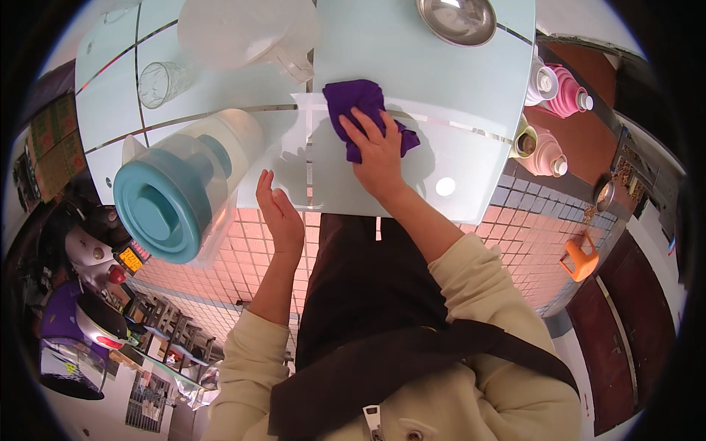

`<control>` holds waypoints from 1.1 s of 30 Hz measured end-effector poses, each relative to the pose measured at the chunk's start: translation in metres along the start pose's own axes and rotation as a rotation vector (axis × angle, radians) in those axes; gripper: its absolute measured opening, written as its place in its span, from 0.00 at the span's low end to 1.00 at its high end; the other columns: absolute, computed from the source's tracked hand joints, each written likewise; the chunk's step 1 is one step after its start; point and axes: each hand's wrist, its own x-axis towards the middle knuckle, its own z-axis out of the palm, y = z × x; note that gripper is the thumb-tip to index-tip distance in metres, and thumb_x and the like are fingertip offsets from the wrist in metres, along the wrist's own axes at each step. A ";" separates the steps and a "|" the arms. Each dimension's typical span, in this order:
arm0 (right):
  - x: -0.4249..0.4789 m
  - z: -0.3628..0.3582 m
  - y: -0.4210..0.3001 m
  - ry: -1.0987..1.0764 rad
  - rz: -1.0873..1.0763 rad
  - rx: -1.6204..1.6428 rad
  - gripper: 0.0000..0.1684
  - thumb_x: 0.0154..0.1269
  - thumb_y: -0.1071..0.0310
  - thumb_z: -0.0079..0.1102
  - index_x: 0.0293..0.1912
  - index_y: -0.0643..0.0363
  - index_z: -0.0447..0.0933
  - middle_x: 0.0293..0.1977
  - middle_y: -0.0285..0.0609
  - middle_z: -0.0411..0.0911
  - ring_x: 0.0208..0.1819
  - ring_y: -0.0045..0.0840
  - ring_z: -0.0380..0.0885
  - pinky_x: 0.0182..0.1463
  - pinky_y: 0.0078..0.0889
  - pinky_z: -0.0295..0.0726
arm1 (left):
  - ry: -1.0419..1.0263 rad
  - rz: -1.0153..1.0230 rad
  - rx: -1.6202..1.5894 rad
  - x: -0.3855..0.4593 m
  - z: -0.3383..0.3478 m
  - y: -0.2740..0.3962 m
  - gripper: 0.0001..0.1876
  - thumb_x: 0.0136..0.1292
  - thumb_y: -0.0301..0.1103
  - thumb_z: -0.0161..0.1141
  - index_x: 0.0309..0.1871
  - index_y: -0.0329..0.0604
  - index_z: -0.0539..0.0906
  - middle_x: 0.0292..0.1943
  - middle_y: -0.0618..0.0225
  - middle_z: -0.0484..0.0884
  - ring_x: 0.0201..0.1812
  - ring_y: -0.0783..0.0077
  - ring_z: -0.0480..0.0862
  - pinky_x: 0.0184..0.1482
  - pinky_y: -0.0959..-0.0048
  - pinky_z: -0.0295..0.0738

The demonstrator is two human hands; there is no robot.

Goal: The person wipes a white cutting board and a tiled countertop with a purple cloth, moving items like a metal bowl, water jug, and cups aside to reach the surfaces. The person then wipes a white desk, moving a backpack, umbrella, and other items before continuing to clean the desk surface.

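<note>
My right hand (379,154) presses a folded purple cloth (353,98) flat against the pale glass tabletop (474,99), its fingers spread over the fabric. Nothing is in my left hand (282,220), which hovers at the table's near edge with the fingers pointing away from me. Just left of that hand stands a large translucent plastic pitcher (234,129) with a teal lid (157,206), close to the front edge. Farther back on the table is a frosted pitcher (242,30) with a clear handle.
A ribbed glass tumbler (162,84) is on the table's left, and a shiny metal bowl (460,21) at the far right. Beyond the right edge are pink thermos flasks (565,91). An orange stool (582,259) stands on the tiled floor; motor scooters (66,314) are at the left.
</note>
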 end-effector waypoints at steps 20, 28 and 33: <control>-0.167 -0.070 0.103 0.043 0.254 -0.191 0.38 0.43 0.79 0.56 0.59 0.49 0.68 0.62 0.41 0.61 0.64 0.52 0.53 0.66 0.52 0.53 | -0.196 0.280 0.093 0.010 0.069 0.027 0.19 0.70 0.35 0.40 0.58 0.32 0.67 0.62 0.48 0.63 0.63 0.51 0.62 0.64 0.61 0.56; -0.093 -0.026 0.050 -0.268 -0.359 -0.026 0.35 0.43 0.78 0.55 0.55 0.40 0.74 0.59 0.24 0.67 0.66 0.30 0.58 0.45 0.38 0.72 | -0.215 0.352 0.043 0.045 0.095 0.063 0.19 0.70 0.35 0.40 0.57 0.32 0.68 0.63 0.50 0.62 0.62 0.52 0.64 0.61 0.63 0.61; -0.015 -0.092 0.113 -0.022 0.019 -0.030 0.41 0.35 0.86 0.54 0.54 0.47 0.74 0.60 0.34 0.66 0.63 0.43 0.58 0.60 0.43 0.64 | -0.249 0.179 -0.104 0.097 0.106 0.096 0.21 0.71 0.38 0.40 0.61 0.34 0.66 0.65 0.52 0.60 0.63 0.56 0.63 0.60 0.64 0.62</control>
